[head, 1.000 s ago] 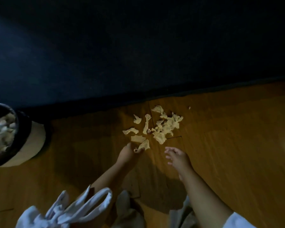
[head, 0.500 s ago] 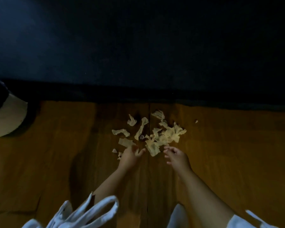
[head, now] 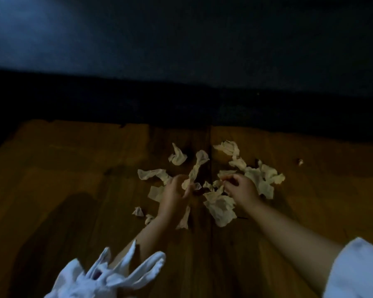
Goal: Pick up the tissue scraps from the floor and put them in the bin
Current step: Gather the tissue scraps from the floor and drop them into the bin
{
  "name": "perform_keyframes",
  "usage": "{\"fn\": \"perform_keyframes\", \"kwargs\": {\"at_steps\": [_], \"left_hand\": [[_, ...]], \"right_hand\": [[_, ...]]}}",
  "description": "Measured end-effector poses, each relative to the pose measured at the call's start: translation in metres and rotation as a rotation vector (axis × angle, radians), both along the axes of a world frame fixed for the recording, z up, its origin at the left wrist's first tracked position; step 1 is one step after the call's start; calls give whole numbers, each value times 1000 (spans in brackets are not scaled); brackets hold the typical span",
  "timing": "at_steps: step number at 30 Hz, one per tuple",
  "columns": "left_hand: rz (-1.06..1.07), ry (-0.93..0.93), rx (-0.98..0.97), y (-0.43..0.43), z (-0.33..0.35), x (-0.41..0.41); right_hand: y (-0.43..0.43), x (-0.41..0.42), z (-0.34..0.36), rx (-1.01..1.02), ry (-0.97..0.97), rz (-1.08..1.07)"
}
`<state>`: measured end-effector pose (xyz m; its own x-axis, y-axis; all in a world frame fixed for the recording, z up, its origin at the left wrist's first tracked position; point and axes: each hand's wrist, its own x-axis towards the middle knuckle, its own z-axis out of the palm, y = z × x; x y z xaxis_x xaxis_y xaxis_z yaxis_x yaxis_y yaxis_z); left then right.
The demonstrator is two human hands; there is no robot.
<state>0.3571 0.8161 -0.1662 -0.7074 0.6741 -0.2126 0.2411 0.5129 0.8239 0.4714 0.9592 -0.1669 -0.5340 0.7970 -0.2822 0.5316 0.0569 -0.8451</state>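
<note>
Tissue scraps (head: 220, 207) litter the floor (head: 73, 168); left hand (head: 174, 190) clutches a few, right hand (head: 239, 188) curls, hold unclear. Flimsy bits may slip from a loose fist.

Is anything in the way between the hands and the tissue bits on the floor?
No, nothing visible. The left hand and right hand are right in among the tissue scraps on the wooden floor. The bin is out of view, so that path cannot be checked.

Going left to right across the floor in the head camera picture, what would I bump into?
small tissue scrap → left hand → right hand → tiny lone scrap → white sleeve
</note>
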Motion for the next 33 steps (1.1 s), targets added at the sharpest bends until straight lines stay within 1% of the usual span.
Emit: {"fn": "perform_keyframes", "kwargs": {"at_steps": [1, 2, 4, 5, 6, 8, 11, 13, 15, 16, 17, 18, 19, 21, 22, 23, 26, 27, 29, 31, 33], "left_hand": [[-12, 19, -14, -4, 5, 0], [-36, 56, -78, -10, 9, 0], [-136, 116, -311, -25, 6, -1], [-172, 107, -438, -32, 3, -3], [-182, 71, -526, -37, 0, -5], [-113, 4, -577, -41, -8, -8], [32, -91, -544, -43, -24, -1], [130, -169, -399, -44, -33, 8], [201, -315, -191, -46, -34, 19], [179, -345, -147, -47, -34, 25], [106, -329, -156, -47, -34, 30], [31, -276, -176, -47, -33, 33], [-1, -191, -195, -44, -35, 34], [-19, -68, -160, -39, -37, 34], [-29, -30, -136, -37, -37, 32], [-20, 6, -152, -35, -34, 29], [-7, 105, -308, -30, -35, 16], [3, 45, -317, -29, -35, 13], [31, -96, -223, -26, -41, 8], [64, -58, -185, -23, -47, 7], [109, -111, -161, -20, -44, 13]], "right_hand": [[0, 0, 2, 5, -2, -25], [-3, 3, 4, 13, -11, -84], [-11, 12, -1, 51, -40, -233], [-16, 16, -7, 68, -48, -264], [-19, 20, -13, 92, -42, -255], [-18, 27, -22, 183, -13, -154], [-6, 36, -24, 322, -78, 110], [-3, 43, -20, 345, -174, 299], [-7, 47, -20, 334, -221, 385], [-9, 47, -21, 309, -245, 412], [-12, 47, -22, 289, -280, 449], [-14, 45, -25, 283, -313, 494], [-16, 45, -28, 288, -334, 530], [-19, 47, -37, 338, -317, 570], [-22, 50, -41, 395, -309, 592], [-24, 54, -45, 435, -297, 601], [-26, 66, -46, 430, -186, 499], [-24, 68, -43, 403, -126, 426], [-13, 70, -38, 376, -7, 216], [4, 70, -29, 353, 67, 9], [25, 71, -20, 347, 63, -146]]}}
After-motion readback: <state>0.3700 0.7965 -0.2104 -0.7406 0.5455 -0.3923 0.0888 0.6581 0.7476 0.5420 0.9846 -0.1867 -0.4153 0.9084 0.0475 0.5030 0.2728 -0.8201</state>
